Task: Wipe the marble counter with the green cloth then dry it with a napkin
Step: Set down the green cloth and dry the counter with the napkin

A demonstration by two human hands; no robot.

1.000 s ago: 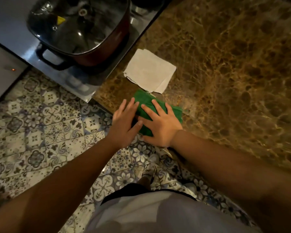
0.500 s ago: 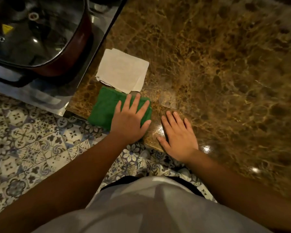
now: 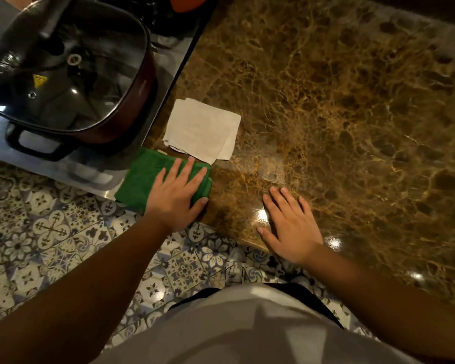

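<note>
A folded green cloth [image 3: 142, 179] lies at the near left corner of the brown marble counter [image 3: 339, 114]. My left hand [image 3: 176, 195] lies flat on the cloth's right half, fingers spread, pressing it down. My right hand [image 3: 289, 224] rests palm down on the bare marble near the front edge, to the right of the cloth and apart from it, holding nothing. A folded white napkin [image 3: 202, 130] lies just behind the cloth, its near corner beside my left fingertips. A pale damp sheen shows on the marble right of the napkin.
A dark red pot with a glass lid [image 3: 63, 72] sits on the steel cooktop [image 3: 174, 56] left of the counter, close to the cloth and napkin. Patterned floor tiles [image 3: 50, 232] lie below the counter's front edge.
My right hand came off the green cloth and moved right onto the bare marble. My left hand shifted onto the cloth and now presses it alone. The view has drifted right.
</note>
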